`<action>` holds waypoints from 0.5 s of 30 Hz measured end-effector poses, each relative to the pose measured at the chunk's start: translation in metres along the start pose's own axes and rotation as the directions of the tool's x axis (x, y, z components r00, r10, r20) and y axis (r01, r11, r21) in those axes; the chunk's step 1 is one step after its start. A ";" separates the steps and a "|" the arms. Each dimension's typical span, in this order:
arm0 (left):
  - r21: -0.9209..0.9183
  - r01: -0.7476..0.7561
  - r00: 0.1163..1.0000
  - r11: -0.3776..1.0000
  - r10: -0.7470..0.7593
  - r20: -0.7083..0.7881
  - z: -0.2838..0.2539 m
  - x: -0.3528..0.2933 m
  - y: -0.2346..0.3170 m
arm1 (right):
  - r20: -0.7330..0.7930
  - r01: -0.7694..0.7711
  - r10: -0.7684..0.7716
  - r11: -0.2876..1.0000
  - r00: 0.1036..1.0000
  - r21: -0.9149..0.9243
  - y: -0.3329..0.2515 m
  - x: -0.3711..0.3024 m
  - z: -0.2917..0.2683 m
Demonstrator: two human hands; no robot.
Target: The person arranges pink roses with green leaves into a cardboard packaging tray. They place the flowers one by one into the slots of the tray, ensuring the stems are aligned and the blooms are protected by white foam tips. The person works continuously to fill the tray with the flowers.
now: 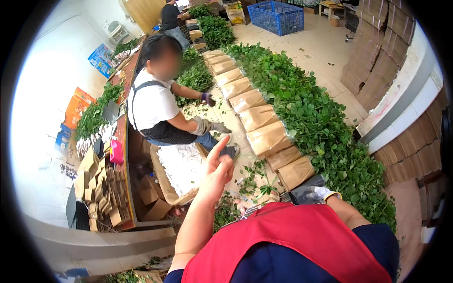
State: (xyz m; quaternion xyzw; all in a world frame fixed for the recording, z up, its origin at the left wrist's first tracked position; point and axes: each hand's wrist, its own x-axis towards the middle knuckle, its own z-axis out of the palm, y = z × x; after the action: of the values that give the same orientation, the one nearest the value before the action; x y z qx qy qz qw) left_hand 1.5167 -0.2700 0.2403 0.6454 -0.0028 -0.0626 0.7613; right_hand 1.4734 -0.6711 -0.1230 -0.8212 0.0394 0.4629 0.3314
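Observation:
My left hand [219,165] is bare and raised in front of me, index finger stretched out toward the far side and the other fingers curled. Nothing is in it. My right hand [322,193] wears a white glove and rests at a dark wrapper [306,185] at the near end of a row; whether its fingers grip it cannot be made out. Bunches wrapped in brown paper [269,137] lie side by side in that row, their green leaves [311,104] spreading to the right. A few leafy stems [257,177] lie on the floor between my hands.
At the left, a person [158,99] in gloves bends toward the row, beside a bin of white pieces [179,165]. A workbench [123,174] holds stacked cardboard pieces [101,193] and a pink container [115,151]. A blue crate [276,19] and cardboard stacks [377,47] stand farther off.

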 end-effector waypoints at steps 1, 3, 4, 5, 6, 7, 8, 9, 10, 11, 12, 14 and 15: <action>0.059 0.024 0.999 0.998 -0.021 -0.043 -0.005 0.026 -0.008 | 0.074 -0.041 0.044 0.998 0.996 -0.041 -0.024 -0.002 -0.016; 0.251 0.030 0.996 0.968 -0.008 -0.089 -0.019 0.079 -0.029 | -0.122 0.066 -0.067 0.998 0.990 -0.017 -0.012 0.014 -0.007; 0.375 0.010 0.996 0.927 0.026 -0.089 -0.027 0.108 -0.044 | -0.173 0.095 -0.106 0.993 0.979 -0.070 -0.011 0.017 -0.009; 0.491 -0.010 0.994 0.871 0.063 -0.092 -0.039 0.138 -0.058 | -0.217 0.125 -0.152 0.983 0.964 -0.134 -0.016 0.019 -0.017; 0.599 -0.002 0.988 0.801 0.094 -0.122 -0.066 0.167 -0.080 | -0.204 0.172 -0.172 0.985 0.964 -0.019 -0.042 0.002 -0.026; 0.695 -0.017 0.986 0.719 0.126 -0.107 -0.085 0.208 -0.098 | -0.242 0.243 -0.229 0.970 0.943 0.028 -0.019 0.013 -0.020; 0.761 0.083 0.986 0.644 0.059 -0.157 -0.101 0.246 -0.104 | -0.141 0.085 -0.051 0.966 0.989 0.243 -0.022 0.009 -0.028; 0.811 0.179 0.978 0.557 -0.007 -0.211 -0.117 0.280 -0.114 | -0.112 0.051 -0.031 0.982 0.993 0.181 -0.018 0.005 -0.033; 0.840 0.186 0.977 0.510 -0.006 -0.213 -0.136 0.310 -0.130 | -0.078 0.024 -0.015 0.993 0.997 0.114 -0.014 0.001 -0.039; 0.866 0.185 0.978 0.465 -0.004 -0.207 -0.152 0.343 -0.146 | -0.110 0.128 -0.155 0.967 0.982 -0.219 -0.002 -0.002 -0.041; 0.890 0.187 0.979 0.416 0.000 -0.206 -0.167 0.372 -0.163 | -0.107 -0.010 0.000 0.996 0.994 -0.094 -0.003 -0.016 -0.040; 0.869 0.223 0.975 0.441 -0.091 -0.204 -0.190 0.430 -0.194 | -0.109 -0.256 0.266 0.962 0.958 0.097 -0.017 -0.043 -0.047; 0.862 0.235 0.971 0.449 -0.135 -0.195 -0.198 0.458 -0.208 | -0.118 -0.305 0.323 0.941 0.939 0.146 -0.023 -0.039 -0.056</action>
State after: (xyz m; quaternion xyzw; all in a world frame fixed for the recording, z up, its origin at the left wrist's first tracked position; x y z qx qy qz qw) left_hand 1.9688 -0.1534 -0.0318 0.9426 0.0729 -0.1034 0.3090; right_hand 1.5008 -0.6955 -0.0607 -0.8124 0.2224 0.4475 0.3005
